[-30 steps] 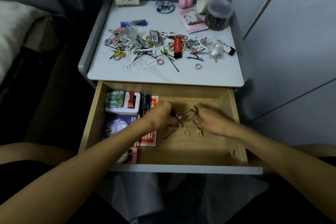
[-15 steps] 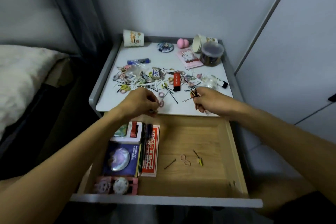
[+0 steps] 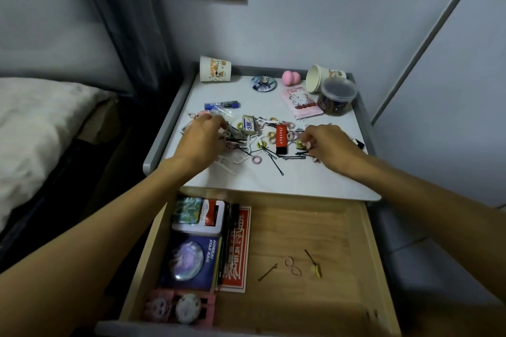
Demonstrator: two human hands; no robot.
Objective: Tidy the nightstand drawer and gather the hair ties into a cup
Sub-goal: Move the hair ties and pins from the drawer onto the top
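Small hair ties and black hair pins lie in a heap (image 3: 262, 145) on the white nightstand top (image 3: 273, 180). My left hand (image 3: 202, 137) rests on the heap's left side with its fingers bent down into it. My right hand (image 3: 331, 145) is at the heap's right side, fingertips drawn together; what either hand holds is hidden. A paper cup (image 3: 215, 68) stands at the back left and a second cup (image 3: 317, 78) lies on its side at the back right. In the open drawer (image 3: 315, 227) lie two thin hair ties (image 3: 292, 265), a bobby pin (image 3: 267, 272) and a yellow-tipped pin (image 3: 313, 261).
A lidded plastic tub (image 3: 338, 96), pink packet (image 3: 301, 102), pink sponge (image 3: 291, 77), round badge (image 3: 263, 82) and blue tube (image 3: 221, 104) sit on the top. Boxes fill the drawer's left side: a tin (image 3: 200, 216), blue box (image 3: 191, 260), red pack (image 3: 238, 249). A bed (image 3: 35, 123) lies left.
Both hands rose out of the drawer, the right one carrying hair pins and the left pinching something small, and moved back onto the heap on the nightstand top. The camera tilted up.
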